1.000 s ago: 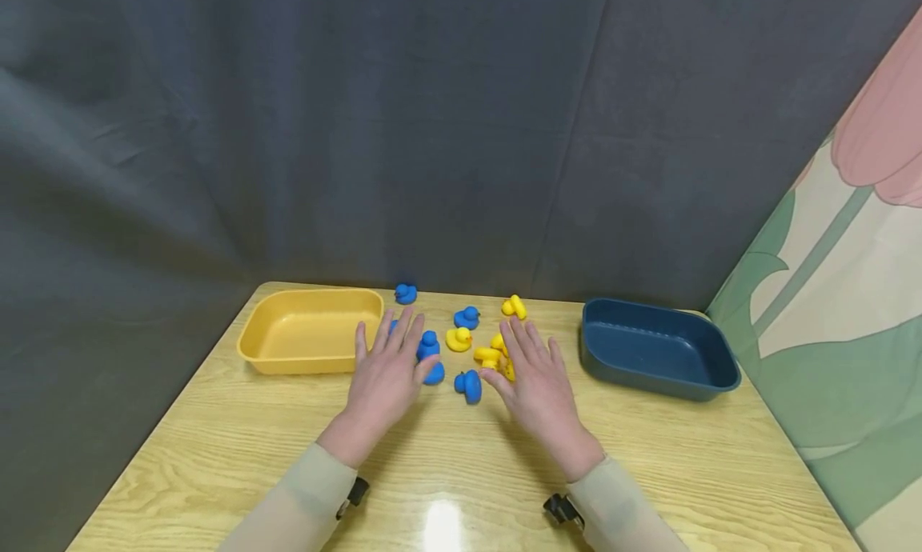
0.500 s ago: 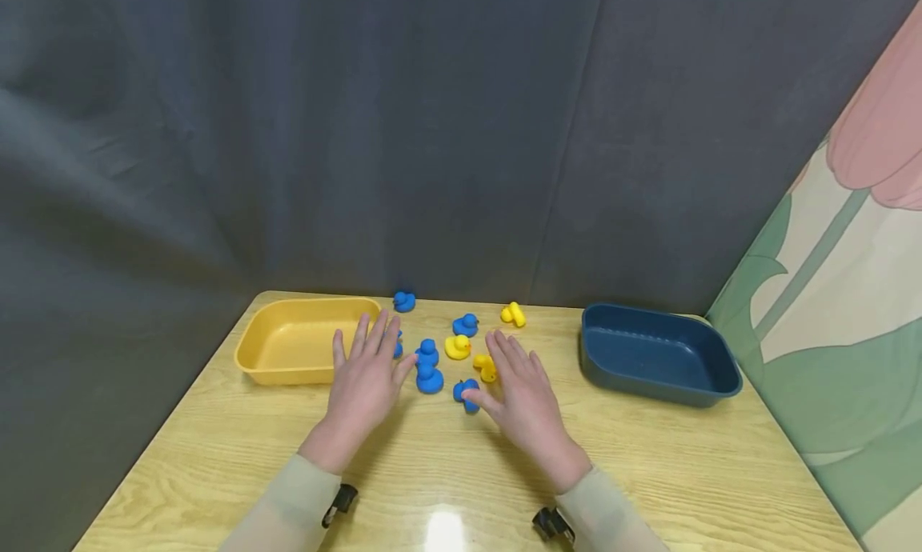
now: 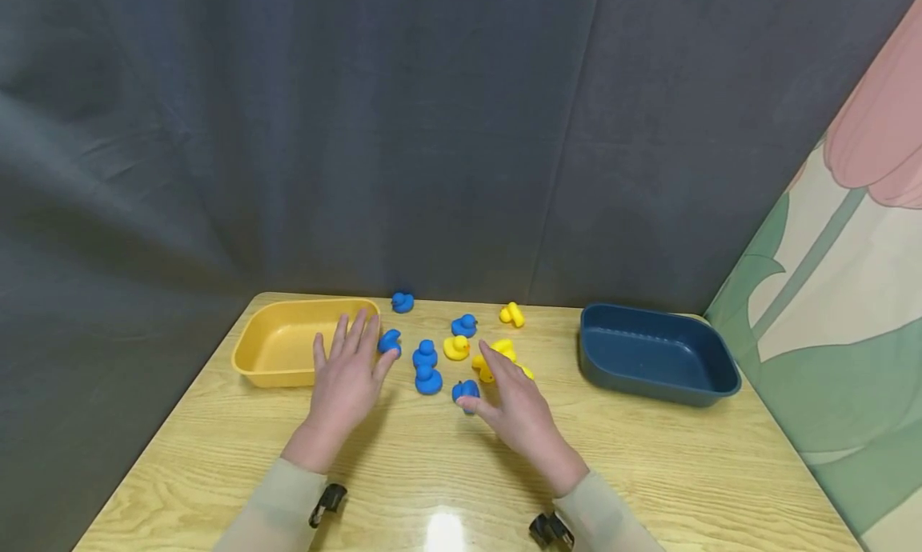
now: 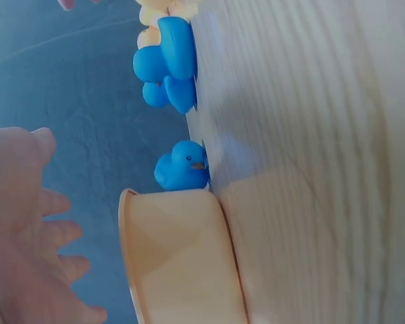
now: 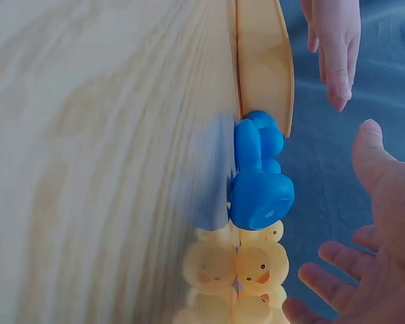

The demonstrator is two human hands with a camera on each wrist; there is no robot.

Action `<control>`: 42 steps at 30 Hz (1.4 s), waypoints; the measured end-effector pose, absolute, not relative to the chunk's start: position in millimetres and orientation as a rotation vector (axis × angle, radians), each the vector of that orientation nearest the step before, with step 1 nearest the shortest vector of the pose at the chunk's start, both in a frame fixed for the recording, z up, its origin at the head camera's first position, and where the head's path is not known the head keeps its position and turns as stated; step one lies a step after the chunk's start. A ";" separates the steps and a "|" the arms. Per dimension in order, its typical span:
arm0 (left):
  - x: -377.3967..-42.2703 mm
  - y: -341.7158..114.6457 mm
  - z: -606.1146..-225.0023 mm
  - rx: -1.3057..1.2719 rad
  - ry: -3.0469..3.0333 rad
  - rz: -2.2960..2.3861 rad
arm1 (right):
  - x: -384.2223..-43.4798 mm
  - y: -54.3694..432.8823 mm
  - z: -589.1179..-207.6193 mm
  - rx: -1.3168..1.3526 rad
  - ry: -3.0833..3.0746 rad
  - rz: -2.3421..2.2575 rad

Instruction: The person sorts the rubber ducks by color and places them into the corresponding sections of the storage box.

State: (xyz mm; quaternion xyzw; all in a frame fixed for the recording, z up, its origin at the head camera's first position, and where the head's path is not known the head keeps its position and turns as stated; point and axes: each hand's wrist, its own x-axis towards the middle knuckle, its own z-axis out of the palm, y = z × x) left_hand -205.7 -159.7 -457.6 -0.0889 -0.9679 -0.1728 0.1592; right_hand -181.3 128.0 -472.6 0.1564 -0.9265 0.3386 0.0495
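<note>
In the head view my left hand (image 3: 344,388) hovers with fingers spread, its fingertips overlapping the right rim of the yellow tub (image 3: 248,372). Just beside its thumb is a blue rubber duck (image 3: 389,342). My right hand (image 3: 524,414) hangs over the table with fingers extended and nothing in its grasp. Its thumb overlaps a tipped blue duck (image 3: 464,390), and its fingers partly cover a cluster of yellow rubber ducks (image 3: 503,349). Between the hands sit two blue ducks, one front (image 3: 428,382), and an upright yellow duck (image 3: 457,347). The right wrist view shows yellow ducks (image 5: 262,265) below the thumb.
A dark blue tub (image 3: 651,388) stands on the right of the wooden table (image 3: 432,472). Near the back edge lie a blue duck (image 3: 402,302), another blue duck (image 3: 464,325) and a tipped yellow duck (image 3: 512,314). A dark curtain (image 3: 432,136) hangs behind.
My left hand has moved left, from over the blue ducks to the yellow tub's rim. The right hand has drawn slightly back and left, uncovering some yellow ducks. The ducks stay in place.
</note>
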 end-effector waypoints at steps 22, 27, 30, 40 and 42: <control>-215.6 -206.6 -456.7 -0.173 -2.669 -0.765 | -184.7 124.2 -484.5 0.462 -2.855 1.277; -218.3 -223.1 -457.7 -0.136 -2.610 -0.826 | -186.2 124.2 -486.6 0.467 -2.850 1.316; -220.1 -233.5 -460.3 -0.112 -2.586 -0.842 | -187.4 124.0 -487.9 0.464 -2.850 1.323; -222.3 -269.1 -463.1 0.037 -2.561 -0.924 | -194.3 125.9 -497.3 0.465 -2.828 1.434; -223.1 -276.5 -464.2 0.073 -2.561 -0.935 | -195.6 126.9 -499.2 0.461 -2.825 1.458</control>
